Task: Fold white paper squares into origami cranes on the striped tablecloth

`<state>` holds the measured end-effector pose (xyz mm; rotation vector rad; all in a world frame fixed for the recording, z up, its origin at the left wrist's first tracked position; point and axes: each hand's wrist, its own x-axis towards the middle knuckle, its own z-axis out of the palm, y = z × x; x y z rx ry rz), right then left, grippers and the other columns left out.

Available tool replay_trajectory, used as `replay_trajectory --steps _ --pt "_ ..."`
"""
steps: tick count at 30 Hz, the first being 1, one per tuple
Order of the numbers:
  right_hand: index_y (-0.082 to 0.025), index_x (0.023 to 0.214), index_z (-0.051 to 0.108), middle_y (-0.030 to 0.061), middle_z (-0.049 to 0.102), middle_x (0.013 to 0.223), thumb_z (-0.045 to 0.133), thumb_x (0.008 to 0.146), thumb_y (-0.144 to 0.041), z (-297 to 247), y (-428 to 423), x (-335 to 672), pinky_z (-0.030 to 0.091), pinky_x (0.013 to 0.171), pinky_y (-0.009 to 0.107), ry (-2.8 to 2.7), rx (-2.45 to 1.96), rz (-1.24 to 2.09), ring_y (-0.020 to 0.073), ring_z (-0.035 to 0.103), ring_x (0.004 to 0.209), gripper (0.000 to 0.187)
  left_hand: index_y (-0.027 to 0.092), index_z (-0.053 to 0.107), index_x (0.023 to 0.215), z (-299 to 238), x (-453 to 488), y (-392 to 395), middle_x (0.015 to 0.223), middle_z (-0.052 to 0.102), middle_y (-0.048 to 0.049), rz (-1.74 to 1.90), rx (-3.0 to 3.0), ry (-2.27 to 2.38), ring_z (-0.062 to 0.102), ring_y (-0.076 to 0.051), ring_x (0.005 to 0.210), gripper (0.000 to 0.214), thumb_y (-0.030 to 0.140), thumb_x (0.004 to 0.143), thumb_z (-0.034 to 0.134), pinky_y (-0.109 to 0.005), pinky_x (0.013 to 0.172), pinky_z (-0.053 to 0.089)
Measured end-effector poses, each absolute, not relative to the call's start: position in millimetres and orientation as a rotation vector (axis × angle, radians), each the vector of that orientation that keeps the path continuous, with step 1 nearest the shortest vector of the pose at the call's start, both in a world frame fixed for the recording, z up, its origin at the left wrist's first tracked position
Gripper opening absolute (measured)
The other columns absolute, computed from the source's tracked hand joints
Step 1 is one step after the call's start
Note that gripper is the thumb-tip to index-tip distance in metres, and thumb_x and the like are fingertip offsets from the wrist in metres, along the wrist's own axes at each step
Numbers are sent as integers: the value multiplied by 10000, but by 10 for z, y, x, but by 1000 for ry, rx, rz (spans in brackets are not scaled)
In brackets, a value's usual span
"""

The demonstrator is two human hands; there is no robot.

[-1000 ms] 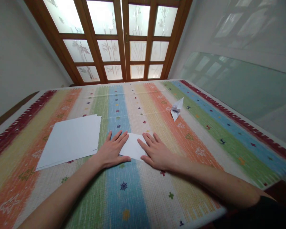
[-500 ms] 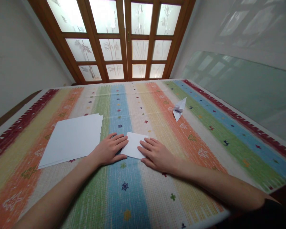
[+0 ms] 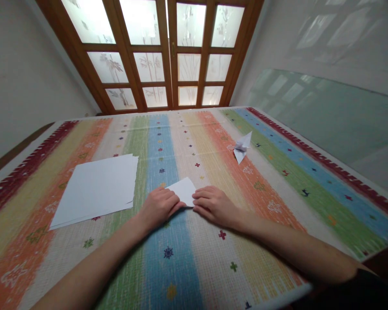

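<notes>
A small folded white paper lies on the striped tablecloth in front of me. My left hand has its fingers curled and pinches the paper's near left edge. My right hand is curled too, gripping the near right edge. The paper's near edge looks slightly lifted between the two hands.
A stack of white paper sheets lies to the left of my hands. A finished white origami crane stands further back on the right. Wooden doors with frosted glass rise behind the table. A glass pane leans on the right wall.
Both hands went from lying flat with fingers spread on the paper to curling and pinching its near edge. The paper has turned a little and its near side has come up.
</notes>
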<state>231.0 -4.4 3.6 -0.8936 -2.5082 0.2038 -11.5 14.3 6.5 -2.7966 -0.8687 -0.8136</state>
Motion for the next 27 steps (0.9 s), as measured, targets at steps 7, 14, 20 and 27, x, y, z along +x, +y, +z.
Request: replay_trajectory --steps 7,14,20,27 --pt "-184 812 725 69 753 963 619 908 -240 22 2 2289 482 886 373 -2368 -963 413 197 673 944 154 183 703 770 146 -194 139 733 694 -11 -998 -3353 -1601 615 -138 682 208 369 851 656 -257 666 446" --pt "-185 801 722 68 751 961 602 900 -217 55 2 2283 480 887 370 -2299 -1053 551 190 668 943 159 188 733 848 183 -311 212 834 738 -37 -1043 -3470 -1729 651 -170 784 175 346 791 682 -302 755 476" --pt "-183 806 716 66 747 957 591 906 -217 27 2 2296 479 889 373 -2309 -1019 531 194 665 943 163 191 725 851 149 -310 229 861 742 -43 -1015 -3536 -1616 665 -180 817 142 320 813 679 -324 796 492" --pt "-170 887 680 89 726 996 717 838 -363 -6 -3 2326 469 868 402 -2413 -909 382 237 655 966 202 228 701 1048 143 -335 216 1164 646 -72 -751 -3599 -1326 585 -241 1098 432 320 658 860 -405 974 447"
